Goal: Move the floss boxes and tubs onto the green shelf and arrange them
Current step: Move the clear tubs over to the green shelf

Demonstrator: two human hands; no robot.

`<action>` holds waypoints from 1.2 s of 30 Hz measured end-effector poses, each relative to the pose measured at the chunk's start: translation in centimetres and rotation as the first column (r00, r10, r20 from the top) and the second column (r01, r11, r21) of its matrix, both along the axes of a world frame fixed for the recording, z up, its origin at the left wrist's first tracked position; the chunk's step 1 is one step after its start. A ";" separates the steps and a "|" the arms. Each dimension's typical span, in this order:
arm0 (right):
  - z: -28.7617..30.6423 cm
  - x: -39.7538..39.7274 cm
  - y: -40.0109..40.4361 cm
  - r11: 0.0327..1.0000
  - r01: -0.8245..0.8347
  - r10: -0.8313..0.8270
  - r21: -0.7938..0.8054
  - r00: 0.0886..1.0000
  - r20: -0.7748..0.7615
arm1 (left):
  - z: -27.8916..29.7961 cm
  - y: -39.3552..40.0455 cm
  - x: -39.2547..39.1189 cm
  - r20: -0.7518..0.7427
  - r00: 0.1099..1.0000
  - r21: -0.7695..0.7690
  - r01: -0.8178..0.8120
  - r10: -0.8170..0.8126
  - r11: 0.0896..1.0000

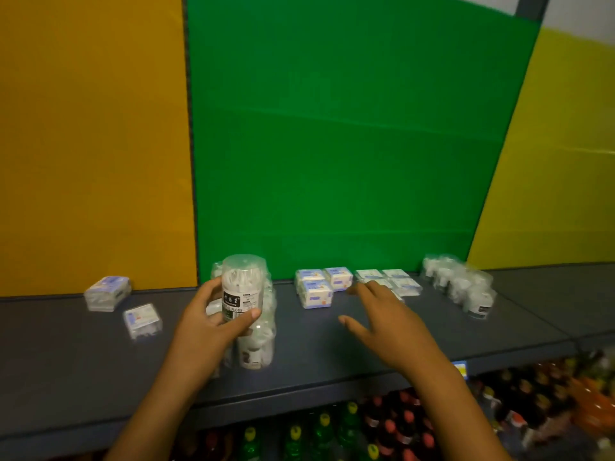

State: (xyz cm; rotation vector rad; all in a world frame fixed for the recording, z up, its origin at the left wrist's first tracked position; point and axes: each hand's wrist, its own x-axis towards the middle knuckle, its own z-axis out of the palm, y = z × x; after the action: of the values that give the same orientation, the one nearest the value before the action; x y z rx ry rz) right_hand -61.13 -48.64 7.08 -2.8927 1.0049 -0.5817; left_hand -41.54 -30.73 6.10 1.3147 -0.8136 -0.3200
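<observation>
My left hand (213, 322) grips a clear floss tub (240, 287) with a black label, held upright just above the dark shelf (316, 331) in front of the green back panel (332, 144). More clear tubs (256, 347) stand in a line right behind and under it. My right hand (389, 324) hovers open over the shelf, fingers spread, close to the white floss boxes (316, 289) and the flatter boxes (399, 281). A second row of tubs (461, 284) stands at the right. Two floss boxes (107, 292) (142, 319) lie at the left, before the orange panel.
An orange panel (93, 144) is on the left and a yellow panel (559, 161) on the right of the green one. Below the shelf's front edge stand many drink bottles (382, 424) with green, red and yellow caps.
</observation>
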 end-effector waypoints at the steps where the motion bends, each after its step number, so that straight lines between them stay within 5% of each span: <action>1: 0.0 -1.5 -0.5 1.000 0.024 -0.024 -0.011 1.000 -0.004 | 0.0 -0.8 -1.3 0.004 1.000 0.001 0.007 -0.007 1.000; 17: -1.7 -20.9 -8.0 0.970 0.242 -0.242 -0.008 0.970 -0.034 | -2.4 -11.9 -17.9 -0.084 0.971 0.015 0.225 -0.223 0.974; 36: -1.1 -27.4 -27.0 0.946 0.318 -0.320 -0.065 0.947 -0.015 | -2.6 -35.2 -22.5 0.149 0.969 0.109 0.183 -0.198 0.977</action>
State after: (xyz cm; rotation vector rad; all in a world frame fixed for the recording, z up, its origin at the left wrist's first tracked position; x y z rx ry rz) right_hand -88.52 -75.61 5.97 -2.8120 1.5019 -0.5980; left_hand -64.01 -65.97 3.47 1.3655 -1.0751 -0.4133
